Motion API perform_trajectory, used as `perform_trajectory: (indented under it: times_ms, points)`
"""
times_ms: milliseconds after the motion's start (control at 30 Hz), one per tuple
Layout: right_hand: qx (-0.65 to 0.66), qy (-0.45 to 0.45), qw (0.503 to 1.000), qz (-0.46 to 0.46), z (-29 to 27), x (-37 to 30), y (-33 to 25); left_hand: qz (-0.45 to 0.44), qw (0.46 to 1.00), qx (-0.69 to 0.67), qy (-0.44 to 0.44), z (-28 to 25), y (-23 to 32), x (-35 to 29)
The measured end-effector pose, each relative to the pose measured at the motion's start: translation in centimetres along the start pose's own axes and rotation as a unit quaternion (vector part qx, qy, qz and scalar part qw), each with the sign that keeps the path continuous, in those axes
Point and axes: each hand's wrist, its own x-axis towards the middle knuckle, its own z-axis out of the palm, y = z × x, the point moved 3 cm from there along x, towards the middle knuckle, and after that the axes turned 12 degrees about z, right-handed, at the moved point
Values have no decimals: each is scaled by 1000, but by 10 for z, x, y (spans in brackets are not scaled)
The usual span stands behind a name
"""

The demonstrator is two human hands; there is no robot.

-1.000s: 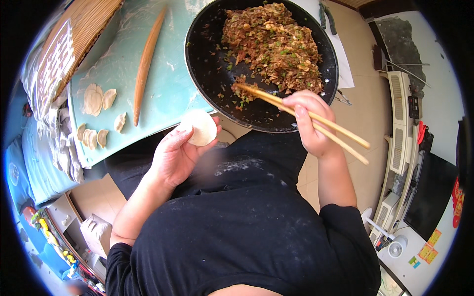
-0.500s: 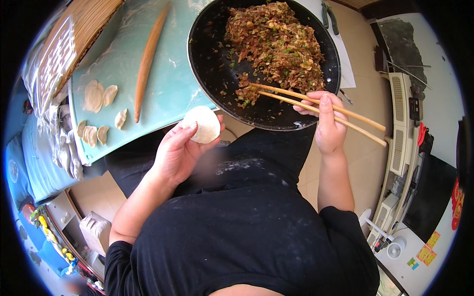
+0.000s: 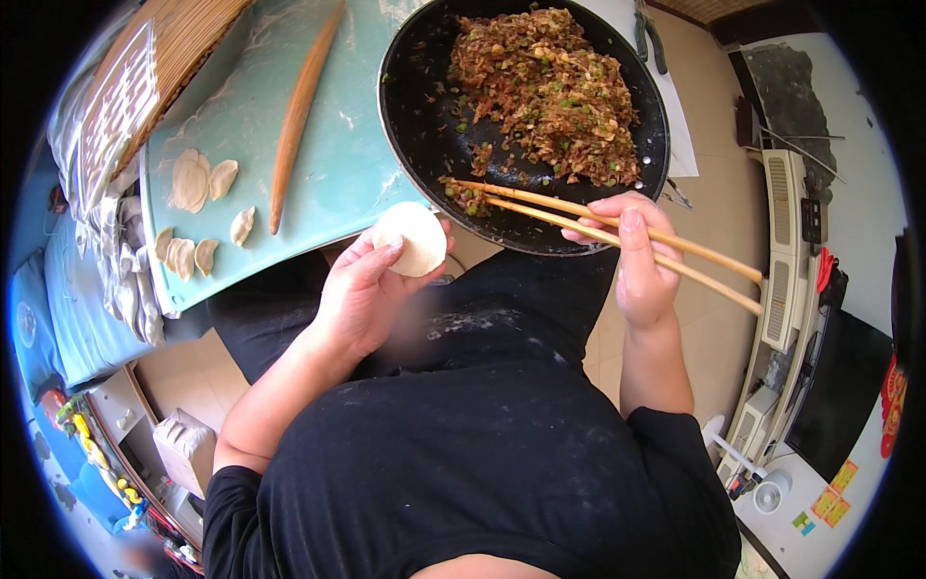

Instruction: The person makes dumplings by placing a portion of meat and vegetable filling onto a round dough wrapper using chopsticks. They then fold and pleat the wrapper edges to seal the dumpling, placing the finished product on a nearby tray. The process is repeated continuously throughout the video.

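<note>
White dough disc (image 3: 415, 238) — in left fingers (image 3: 374, 261)

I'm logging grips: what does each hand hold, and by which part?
Left hand: dough disc, thumb on its lower-left edge. Right hand: chopsticks, around their middle.

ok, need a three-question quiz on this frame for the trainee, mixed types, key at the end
1. Multiple choice: what does the left hand hold?
A) a spoon
B) a flat dough disc
C) a bowl

2. True or false: the wooden rolling pin lies on the teal board.

3. Fill in: the right hand holds a pair of wooden ____, tips over the black pan.

Key: 1 B; 2 true; 3 chopsticks.
</note>
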Motion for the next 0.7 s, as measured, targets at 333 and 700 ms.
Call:
perform_trajectory:
  times_ms: [333, 700]
  points:
    - [111, 54, 983, 133, -9, -4, -1, 42, 999, -14, 12, -1, 5, -3]
    - [305, 84, 929, 193, -20, 29, 19, 130, 991, 18, 7, 11, 44, 15]
